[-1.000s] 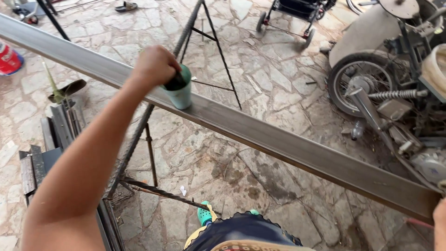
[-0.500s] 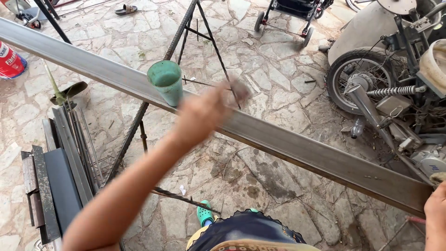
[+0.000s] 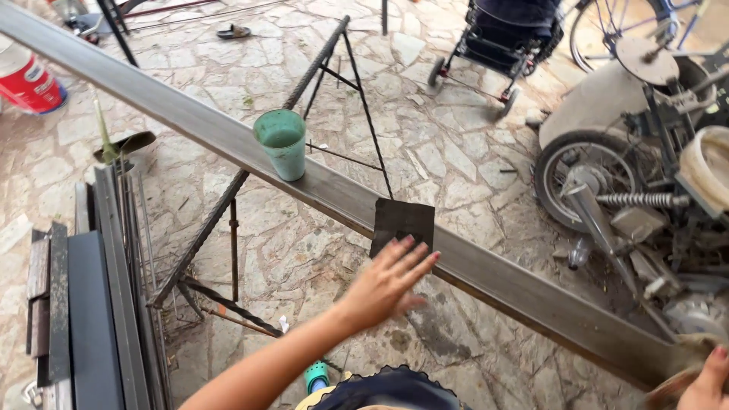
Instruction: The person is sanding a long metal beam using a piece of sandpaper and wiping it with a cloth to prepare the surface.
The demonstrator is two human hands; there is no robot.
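Left hand [image 3: 387, 282], open with fingers spread, reaching at centre frame toward dark sandpaper sheet [image 3: 402, 224] draped over long steel beam [image 3: 190, 121]. Best pressed flat, palm down, rubbing along the beam. Right hand [image 3: 702, 376] at lower right edge, grip unclear. Green cup [image 3: 282, 144] upright on beam, upper left of sheet. Stone floor [image 3: 456, 159] below; motorbike [image 3: 630, 167] at right.

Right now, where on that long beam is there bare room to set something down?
On the metal beam, the stretch between the green cup and the dark sheet is bare, as is the run beyond the cup. Crowded where the left hand meets the sheet.
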